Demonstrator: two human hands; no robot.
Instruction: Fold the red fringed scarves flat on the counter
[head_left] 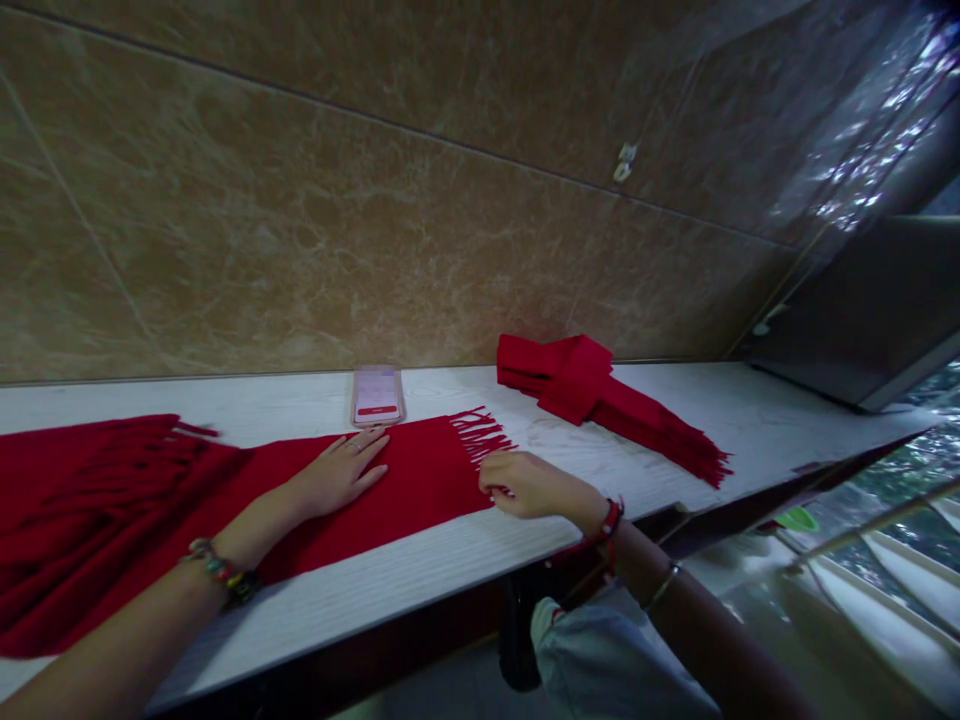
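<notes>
A red scarf with a fringed end is spread along the white tabletop, its left part heaped in loose folds. My left hand lies flat on the scarf with its fingers stretched out. At the scarf's right end, my right hand is closed, thumb and fingers pinched together over the fringe. Its fingers cover part of that edge. Farther right, a second red scarf lies folded and knotted, its fringed tail pointing right.
A phone with a lit screen lies by the marbled wall. The white tabletop runs along this wall to a dark grey panel at the right. Below the front edge, a leg in light trousers shows.
</notes>
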